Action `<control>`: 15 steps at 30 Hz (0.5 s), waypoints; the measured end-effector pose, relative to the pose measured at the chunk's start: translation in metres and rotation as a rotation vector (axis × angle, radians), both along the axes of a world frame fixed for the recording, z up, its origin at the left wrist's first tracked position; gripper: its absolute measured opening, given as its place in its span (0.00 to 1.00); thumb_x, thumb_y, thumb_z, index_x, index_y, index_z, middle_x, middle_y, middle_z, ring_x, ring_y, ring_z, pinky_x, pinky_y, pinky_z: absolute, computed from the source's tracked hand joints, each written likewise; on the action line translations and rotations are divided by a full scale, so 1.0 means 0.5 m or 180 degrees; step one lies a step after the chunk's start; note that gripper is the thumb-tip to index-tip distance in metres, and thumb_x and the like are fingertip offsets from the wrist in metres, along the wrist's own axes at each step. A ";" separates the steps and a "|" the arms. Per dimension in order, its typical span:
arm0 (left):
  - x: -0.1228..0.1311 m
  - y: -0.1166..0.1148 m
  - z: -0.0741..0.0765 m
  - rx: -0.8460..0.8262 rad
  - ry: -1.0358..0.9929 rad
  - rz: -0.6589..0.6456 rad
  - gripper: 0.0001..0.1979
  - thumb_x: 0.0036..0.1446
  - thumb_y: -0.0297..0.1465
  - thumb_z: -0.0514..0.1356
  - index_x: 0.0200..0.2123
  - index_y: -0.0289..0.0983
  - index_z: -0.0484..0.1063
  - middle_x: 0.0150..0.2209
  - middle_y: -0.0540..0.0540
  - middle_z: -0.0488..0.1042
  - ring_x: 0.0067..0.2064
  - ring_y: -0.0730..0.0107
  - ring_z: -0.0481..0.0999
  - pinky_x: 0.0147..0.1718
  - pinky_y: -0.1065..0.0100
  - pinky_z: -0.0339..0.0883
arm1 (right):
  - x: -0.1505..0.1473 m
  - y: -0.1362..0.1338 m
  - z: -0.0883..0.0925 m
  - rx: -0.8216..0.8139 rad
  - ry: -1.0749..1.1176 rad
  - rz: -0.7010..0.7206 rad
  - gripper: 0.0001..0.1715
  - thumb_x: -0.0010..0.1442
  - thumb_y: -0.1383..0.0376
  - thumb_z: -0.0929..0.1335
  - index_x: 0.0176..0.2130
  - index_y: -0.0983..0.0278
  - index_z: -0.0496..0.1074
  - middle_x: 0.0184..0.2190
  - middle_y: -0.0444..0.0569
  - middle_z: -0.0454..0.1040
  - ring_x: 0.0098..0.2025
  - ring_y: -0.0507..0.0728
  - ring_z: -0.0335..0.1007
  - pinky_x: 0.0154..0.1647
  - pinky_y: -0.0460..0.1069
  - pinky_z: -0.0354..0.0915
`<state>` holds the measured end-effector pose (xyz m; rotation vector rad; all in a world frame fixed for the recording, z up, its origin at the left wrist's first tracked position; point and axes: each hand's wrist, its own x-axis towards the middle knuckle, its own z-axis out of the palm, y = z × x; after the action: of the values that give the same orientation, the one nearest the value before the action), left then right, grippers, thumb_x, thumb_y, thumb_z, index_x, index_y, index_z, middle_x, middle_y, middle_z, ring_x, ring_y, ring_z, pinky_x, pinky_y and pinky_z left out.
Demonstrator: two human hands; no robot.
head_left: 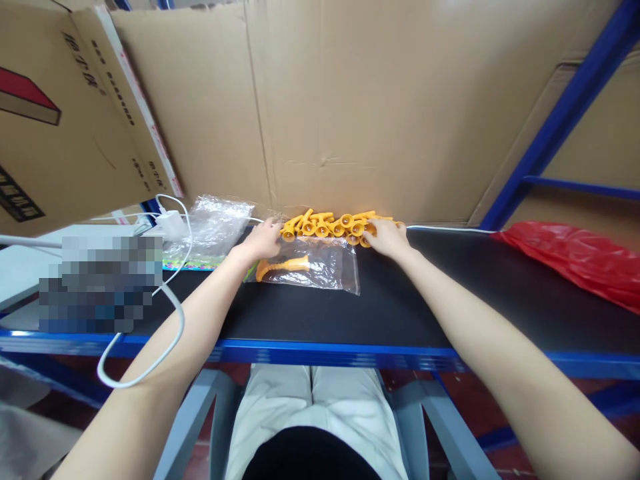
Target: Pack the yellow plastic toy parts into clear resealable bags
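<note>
A heap of yellow plastic pieces with flared, cup-like ends lies at the back of the black tabletop, against the cardboard. My left hand is at the heap's left end, fingers stretched out and touching it. At the right end, my right hand has its fingers apart against the outermost pieces, some of which it hides. In front of the heap lies a clear plastic bag. Inside or under the bag is a single yellow piece with a curved end and a ridged shaft; which of the two I cannot tell.
More clear plastic bags lie left of my left hand, near a white charger and its cable. A white cable loop crosses my left forearm. Red plastic lies at right. Cardboard stands behind; a blue edge runs in front.
</note>
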<state>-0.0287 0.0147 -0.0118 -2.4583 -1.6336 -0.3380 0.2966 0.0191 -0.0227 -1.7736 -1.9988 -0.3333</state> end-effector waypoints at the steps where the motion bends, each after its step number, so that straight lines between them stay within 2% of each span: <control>1: 0.015 -0.003 -0.005 0.0127 -0.0088 -0.0097 0.28 0.54 0.33 0.50 0.59 0.32 0.56 0.62 0.33 0.53 0.62 0.50 0.54 0.57 0.54 0.52 | 0.000 0.000 0.000 0.0006 -0.0021 0.0007 0.23 0.59 0.57 0.60 0.50 0.63 0.68 0.50 0.56 0.71 0.52 0.65 0.63 0.51 0.63 0.52; 3: 0.041 -0.005 -0.019 0.0034 -0.0193 -0.0113 0.30 0.57 0.37 0.47 0.61 0.31 0.51 0.64 0.34 0.47 0.65 0.52 0.45 0.60 0.55 0.45 | 0.000 0.000 0.000 -0.0016 -0.0092 0.0069 0.24 0.59 0.56 0.60 0.52 0.62 0.66 0.50 0.55 0.70 0.52 0.66 0.63 0.51 0.65 0.51; 6: 0.064 -0.001 -0.041 -0.0654 -0.0274 0.0063 0.32 0.58 0.42 0.44 0.62 0.31 0.48 0.66 0.37 0.42 0.66 0.53 0.41 0.61 0.55 0.41 | -0.002 0.003 -0.002 -0.0112 -0.0197 0.0164 0.24 0.60 0.55 0.59 0.54 0.59 0.64 0.51 0.55 0.70 0.53 0.67 0.62 0.52 0.70 0.46; 8: 0.066 0.003 -0.050 -0.0908 -0.0339 0.0088 0.33 0.58 0.43 0.43 0.63 0.31 0.47 0.67 0.38 0.39 0.66 0.54 0.38 0.62 0.57 0.40 | -0.004 0.005 -0.004 -0.0127 -0.0205 0.0176 0.23 0.60 0.55 0.59 0.52 0.58 0.65 0.50 0.54 0.70 0.52 0.67 0.62 0.52 0.72 0.43; 15: 0.059 0.006 -0.049 -0.1097 -0.0347 0.0115 0.35 0.58 0.46 0.43 0.65 0.35 0.42 0.67 0.44 0.32 0.66 0.55 0.29 0.62 0.56 0.35 | -0.019 0.008 -0.013 0.0103 -0.0047 -0.0010 0.21 0.59 0.53 0.60 0.46 0.62 0.66 0.44 0.57 0.73 0.50 0.67 0.64 0.53 0.74 0.38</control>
<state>0.0010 0.0177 -0.0362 -2.6907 -1.9206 -0.2019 0.2873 0.0228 -0.0292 -1.7597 -1.9897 -0.3785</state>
